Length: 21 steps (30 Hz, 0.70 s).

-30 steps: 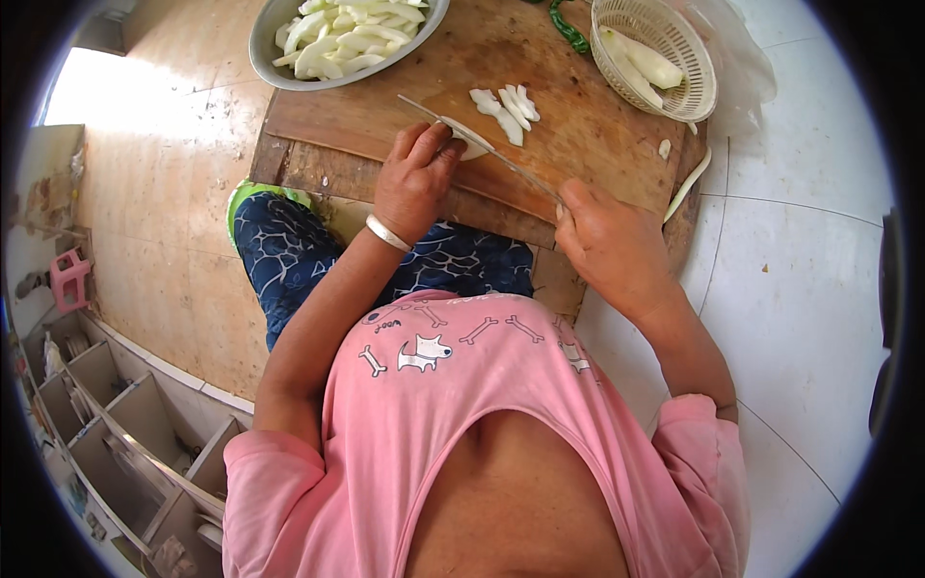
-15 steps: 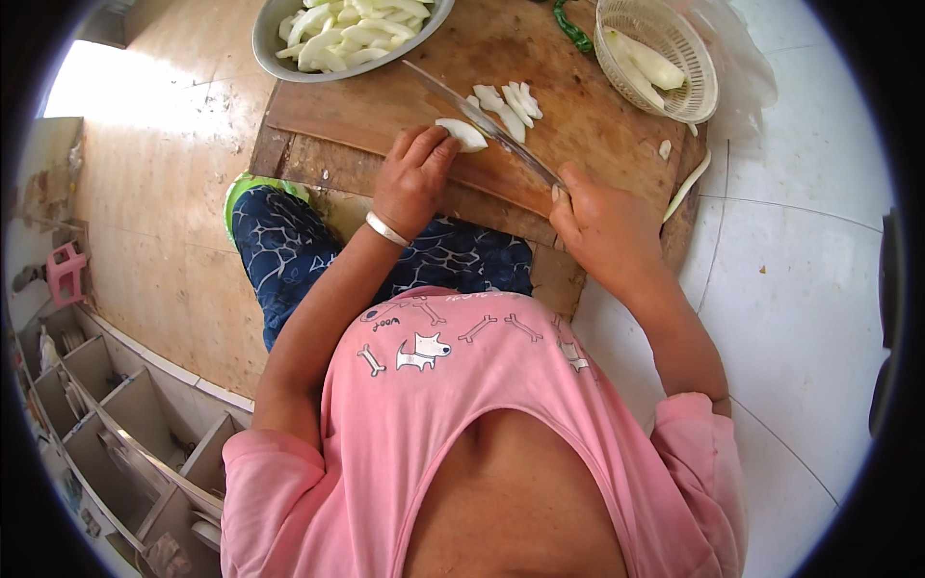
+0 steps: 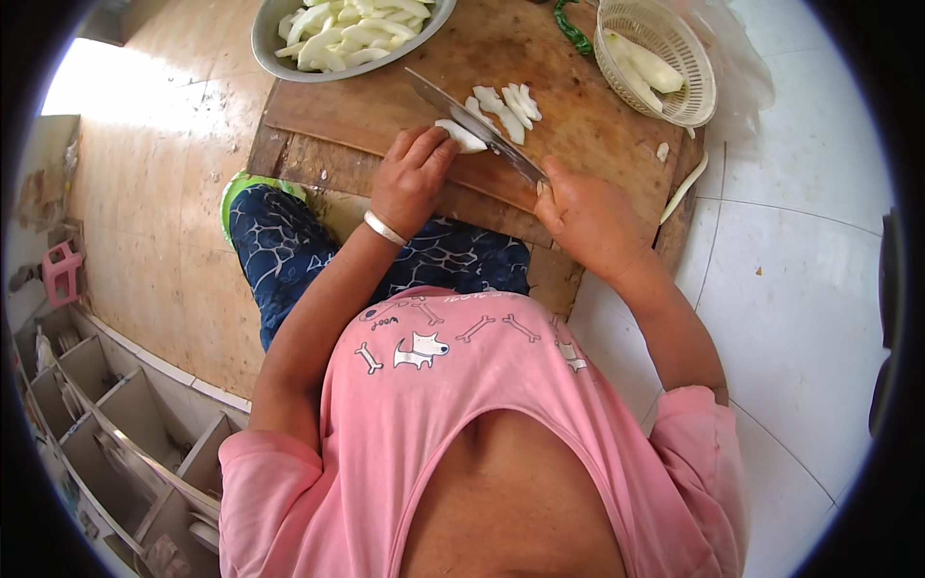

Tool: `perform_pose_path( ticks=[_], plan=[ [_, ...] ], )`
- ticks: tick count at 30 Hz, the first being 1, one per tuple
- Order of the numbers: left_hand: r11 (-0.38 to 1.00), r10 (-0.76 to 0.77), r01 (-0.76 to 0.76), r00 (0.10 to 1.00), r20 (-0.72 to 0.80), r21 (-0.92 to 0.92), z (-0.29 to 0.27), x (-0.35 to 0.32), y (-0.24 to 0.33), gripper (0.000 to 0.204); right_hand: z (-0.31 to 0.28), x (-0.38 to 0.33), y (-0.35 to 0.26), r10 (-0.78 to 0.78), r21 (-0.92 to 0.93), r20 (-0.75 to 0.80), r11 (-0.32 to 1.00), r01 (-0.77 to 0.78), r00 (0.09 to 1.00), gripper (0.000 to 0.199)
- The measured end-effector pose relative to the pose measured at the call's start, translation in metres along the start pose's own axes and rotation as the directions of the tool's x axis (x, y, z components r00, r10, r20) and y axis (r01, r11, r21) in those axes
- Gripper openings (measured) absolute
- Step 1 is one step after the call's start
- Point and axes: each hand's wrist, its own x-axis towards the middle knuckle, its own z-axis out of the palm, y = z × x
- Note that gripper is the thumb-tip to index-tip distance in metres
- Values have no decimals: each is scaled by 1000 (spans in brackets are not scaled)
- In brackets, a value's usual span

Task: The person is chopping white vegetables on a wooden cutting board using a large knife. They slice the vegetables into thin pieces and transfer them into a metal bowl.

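Observation:
My left hand [image 3: 414, 181] has its fingers closed on a piece of white, pale-fleshed vegetable [image 3: 462, 137], pressing it on the wooden cutting board [image 3: 347, 118]. Gripped in my right hand [image 3: 595, 214] is the handle of a kitchen knife [image 3: 474, 119]. Its broad blade slants to the upper left, along the right side of the piece and close to my left fingertips. Just beyond the blade lie several thin white slices [image 3: 515, 108]. The blade hides part of the nearest slices, and my fingers cover the piece's near end.
A metal basin [image 3: 279, 65] heaped with pale slices stands at the board's far left. At the far right is a white plastic basket [image 3: 696, 60] holding larger pieces, with a green chilli [image 3: 574, 35] beside it. A peel strip [image 3: 686, 187] hangs at the right edge.
My right hand has shifted slightly left and up with the knife, and more of the blade's flat side shows. My left hand and the piece have hardly moved.

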Motion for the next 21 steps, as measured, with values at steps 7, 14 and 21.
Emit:
perform_pose_path(
  ticks=[7,14,21],
  plan=[
    [1000,3,-3,1000,18,-9,-4,4,1,29,-24,-11,-10,-9,-54,-30,999,7,1000,15],
    [1000,7,-7,998,56,5,-4,4,0,30,-32,-10,-17,-74,-104,24,992,76,997,15],
    [999,32,-31,998,52,-22,-6,4,-1,31,-1,4,-4,4,-10,5,1000,-4,1000,15]
  ],
)
